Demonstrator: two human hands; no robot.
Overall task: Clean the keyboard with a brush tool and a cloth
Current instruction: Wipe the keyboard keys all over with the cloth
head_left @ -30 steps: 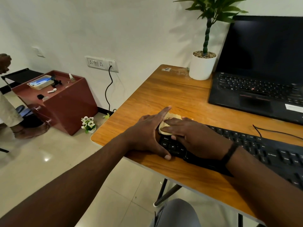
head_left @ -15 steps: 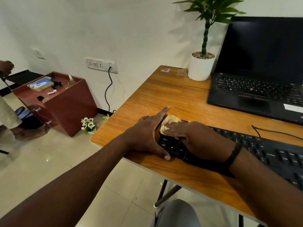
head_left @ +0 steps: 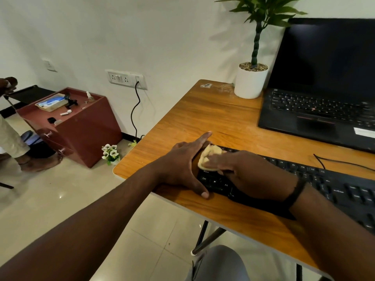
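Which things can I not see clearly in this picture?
- Head view: the brush is not visible anywhere.
- The keyboard runs off the right edge; the right hand hides many keys.
- The cloth is partly under blurred fingers, so the grip is unclear.
- The laptop is cut off at right.
- The left hand covers the keyboard's end.

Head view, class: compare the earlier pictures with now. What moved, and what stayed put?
The right hand slid the cloth slightly away along the keyboard's left end, uncovering the Shift key row. The left hand stays flat, bracing the keyboard's left edge. Laptop and plant pot unchanged.
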